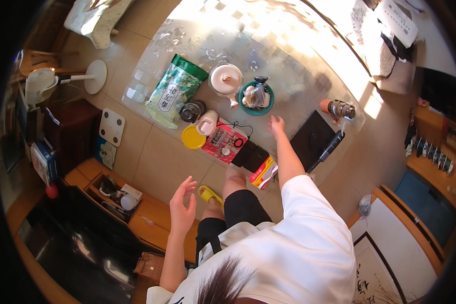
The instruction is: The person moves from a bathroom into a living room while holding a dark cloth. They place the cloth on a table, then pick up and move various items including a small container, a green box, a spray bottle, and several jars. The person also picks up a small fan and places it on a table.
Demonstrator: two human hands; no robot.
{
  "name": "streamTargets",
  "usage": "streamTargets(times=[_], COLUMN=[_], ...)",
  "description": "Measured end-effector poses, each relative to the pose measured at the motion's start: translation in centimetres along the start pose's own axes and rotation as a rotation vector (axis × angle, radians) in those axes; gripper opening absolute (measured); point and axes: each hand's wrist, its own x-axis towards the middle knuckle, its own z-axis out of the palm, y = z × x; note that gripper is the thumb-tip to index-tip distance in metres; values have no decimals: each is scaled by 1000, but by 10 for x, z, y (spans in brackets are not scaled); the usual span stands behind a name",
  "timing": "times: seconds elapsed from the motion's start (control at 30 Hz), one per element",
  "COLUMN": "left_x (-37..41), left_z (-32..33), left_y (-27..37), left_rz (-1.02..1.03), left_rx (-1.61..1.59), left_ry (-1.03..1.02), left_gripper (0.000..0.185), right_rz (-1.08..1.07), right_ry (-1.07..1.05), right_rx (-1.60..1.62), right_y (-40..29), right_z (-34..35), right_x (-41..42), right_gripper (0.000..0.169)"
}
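Observation:
My right hand (276, 126) reaches over the glass tabletop (288, 98) with fingers apart and nothing in it. Close by, to its upper left, stands a round green basket (246, 111) holding pale items and a clear plastic bag (254, 97). To its right lies a flat black laptop or panel (312, 140). My left hand (183, 207) hangs in the air off the table, palm inward, fingers apart and empty. Between the hands, at the table's edge, are a red box (224, 142) with small things on it, a black case (250, 156) and a yellow and red packet (264, 173).
A green bag (174, 91), a lidded white pot (225, 79), a dark jar (192, 111), a pale bottle (206, 122) and a yellow lid (193, 136) stand on the table. An orange-brown bottle (340, 109) is at right. An open drawer (116, 195) lies lower left.

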Motion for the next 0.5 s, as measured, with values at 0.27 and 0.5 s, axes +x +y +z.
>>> streamTargets(times=[0.27, 0.5], left_x=[-112, -321], left_z=[-100, -150], left_y=[36, -4], left_rz=[209, 178], left_rx=[265, -266], left_ry=[297, 720], left_gripper=[41, 39], right_rz=[-862, -609], right_ry=[10, -939], right_rx=[-861, -1317], right_y=[159, 124], right_z=[-107, -32], right_x=[-54, -173], right_gripper=[27, 20])
